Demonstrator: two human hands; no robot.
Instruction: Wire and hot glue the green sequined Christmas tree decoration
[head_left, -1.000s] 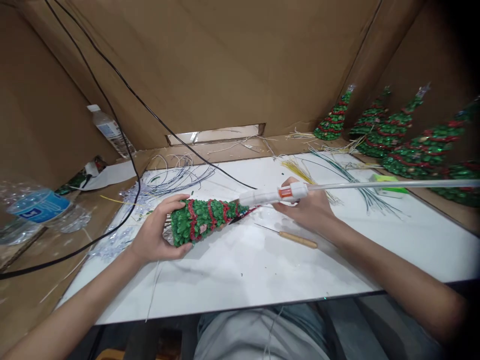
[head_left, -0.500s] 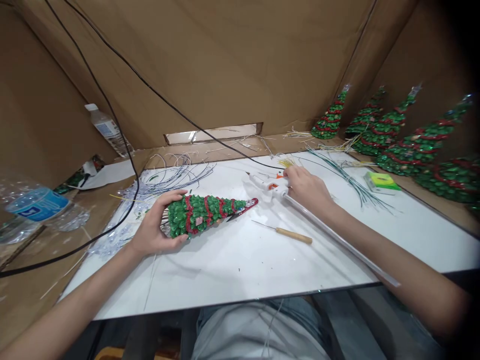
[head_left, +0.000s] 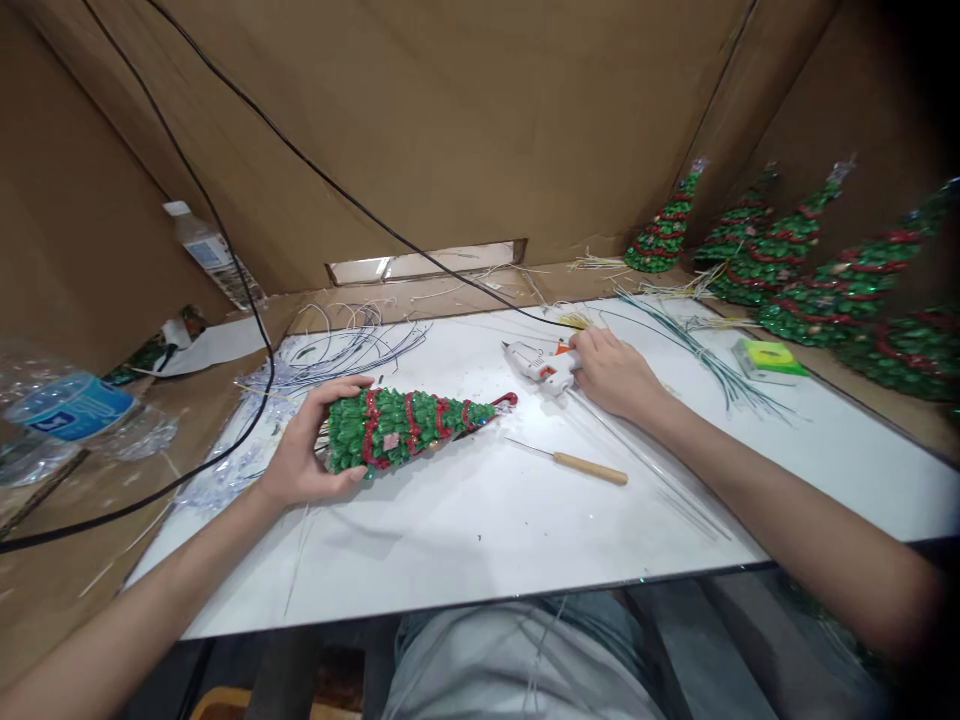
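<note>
A green ornamental Christmas tree point(head_left: 420, 425) with red garlands lies on its side on the white board point(head_left: 465, 560), its tip pointing right. My left hand point(head_left: 311, 450) grips it round the base, thumb on the near side and fingers on the far side. Beyond the tip, my right hand point(head_left: 611, 370) is closed on the handle of a white glue gun point(head_left: 536, 365) with an orange trigger. The gun's nozzle points left, and a long clear glue stick point(head_left: 652, 465) trails from its back. Red-handled scissors point(head_left: 508, 400) lie partly under the tree's tip. In front rests a wooden-handled awl point(head_left: 589, 468).
Several finished-looking trees point(head_left: 787, 250) stand along the right. A green-and-yellow box point(head_left: 769, 360) and bundled green wires point(head_left: 701, 350) lie before them. Loose wires point(head_left: 360, 345) cover the board's far left. Plastic bottles point(head_left: 214, 255) are at left, and a black cable point(head_left: 337, 200) crosses overhead.
The glue gun has tilted and moved slightly in my right hand, and its glue stick has swung inward. My left hand and the tree have shifted slightly left.
</note>
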